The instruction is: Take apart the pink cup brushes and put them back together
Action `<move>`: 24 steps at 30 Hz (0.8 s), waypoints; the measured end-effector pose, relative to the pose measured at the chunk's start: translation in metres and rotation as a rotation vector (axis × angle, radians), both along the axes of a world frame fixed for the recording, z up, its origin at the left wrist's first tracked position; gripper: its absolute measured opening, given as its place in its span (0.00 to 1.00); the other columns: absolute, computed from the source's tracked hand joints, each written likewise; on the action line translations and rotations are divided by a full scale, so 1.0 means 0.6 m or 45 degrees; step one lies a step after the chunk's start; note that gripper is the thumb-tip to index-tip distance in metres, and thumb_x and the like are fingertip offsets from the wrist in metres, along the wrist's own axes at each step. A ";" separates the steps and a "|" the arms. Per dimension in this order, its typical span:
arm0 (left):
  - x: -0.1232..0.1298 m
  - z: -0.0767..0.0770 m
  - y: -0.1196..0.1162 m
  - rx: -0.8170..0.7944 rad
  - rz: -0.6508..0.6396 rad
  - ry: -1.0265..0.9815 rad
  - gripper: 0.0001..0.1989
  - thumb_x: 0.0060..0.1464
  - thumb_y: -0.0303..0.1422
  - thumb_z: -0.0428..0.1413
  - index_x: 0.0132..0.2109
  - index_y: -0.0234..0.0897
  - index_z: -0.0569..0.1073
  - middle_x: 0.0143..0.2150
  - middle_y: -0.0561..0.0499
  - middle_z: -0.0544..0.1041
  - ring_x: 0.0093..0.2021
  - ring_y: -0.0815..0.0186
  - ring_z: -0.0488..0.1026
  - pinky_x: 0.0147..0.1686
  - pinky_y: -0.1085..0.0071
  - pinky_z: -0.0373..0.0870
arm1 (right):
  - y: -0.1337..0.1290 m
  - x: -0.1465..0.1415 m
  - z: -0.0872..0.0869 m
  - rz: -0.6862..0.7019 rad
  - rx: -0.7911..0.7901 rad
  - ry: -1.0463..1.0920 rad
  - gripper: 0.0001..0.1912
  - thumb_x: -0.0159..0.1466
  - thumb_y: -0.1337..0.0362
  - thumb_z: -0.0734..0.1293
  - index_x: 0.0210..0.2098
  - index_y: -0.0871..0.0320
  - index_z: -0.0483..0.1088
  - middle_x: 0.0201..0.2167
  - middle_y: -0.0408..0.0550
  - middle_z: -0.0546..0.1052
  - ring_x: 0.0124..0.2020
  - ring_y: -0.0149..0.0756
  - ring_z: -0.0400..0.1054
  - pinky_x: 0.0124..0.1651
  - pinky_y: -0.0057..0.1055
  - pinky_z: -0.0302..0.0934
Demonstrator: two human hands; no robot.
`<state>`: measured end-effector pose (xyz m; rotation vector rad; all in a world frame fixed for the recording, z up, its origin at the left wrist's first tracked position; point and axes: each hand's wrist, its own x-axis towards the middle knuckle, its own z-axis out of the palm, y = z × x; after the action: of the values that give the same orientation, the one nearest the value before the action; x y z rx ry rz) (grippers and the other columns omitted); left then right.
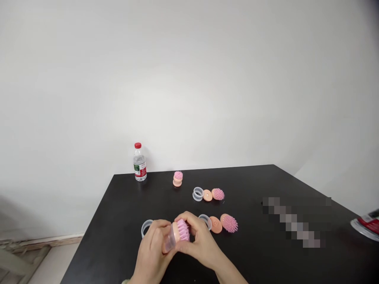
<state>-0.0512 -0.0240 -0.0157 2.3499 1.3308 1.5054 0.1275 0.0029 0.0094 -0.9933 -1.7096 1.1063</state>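
Note:
Both hands hold one small scrub brush (174, 235) above the near part of the table, tipped on its side. My left hand (154, 246) is closed round its clear body and peach base. My right hand (197, 240) has its fingers curled round the pink bristle end. Just behind my left hand lies a clear plastic ring (145, 226), partly hidden. Beside my right hand are another clear ring (205, 221), a peach disc (216, 225) and a bristled brush head (229, 223).
Farther back on the black table (124, 205) lie a clear ring (198, 194), a peach disc (207, 195) and a brush head (218, 194). A whole brush (177, 178) and a water bottle (140, 162) stand near the wall. A red and clear item (368, 225) sits at the right edge.

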 end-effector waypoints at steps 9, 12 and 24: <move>0.006 0.020 0.001 -0.452 -0.055 -0.157 0.18 0.45 0.39 0.70 0.37 0.42 0.70 0.37 0.53 0.81 0.33 0.62 0.79 0.32 0.68 0.75 | -0.012 0.024 0.012 0.290 0.255 -0.156 0.41 0.52 0.62 0.80 0.62 0.46 0.64 0.64 0.52 0.63 0.63 0.49 0.61 0.64 0.44 0.58; 0.006 0.010 -0.002 -0.406 -0.036 -0.147 0.14 0.48 0.37 0.68 0.39 0.42 0.71 0.40 0.51 0.81 0.35 0.61 0.80 0.33 0.67 0.75 | -0.010 0.020 0.006 0.110 0.118 -0.203 0.49 0.43 0.62 0.84 0.61 0.50 0.64 0.56 0.52 0.69 0.54 0.49 0.68 0.57 0.44 0.65; 0.006 0.000 -0.003 -0.280 0.054 -0.091 0.11 0.52 0.35 0.65 0.41 0.42 0.72 0.40 0.50 0.80 0.35 0.60 0.80 0.32 0.66 0.75 | -0.012 0.022 0.014 0.073 0.031 -0.254 0.40 0.49 0.62 0.82 0.59 0.49 0.68 0.54 0.50 0.74 0.54 0.48 0.70 0.60 0.47 0.63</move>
<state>-0.0476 -0.0258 -0.0157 2.1277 1.4553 1.3606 0.1407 -0.0042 0.0178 -1.0744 -1.9171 1.0486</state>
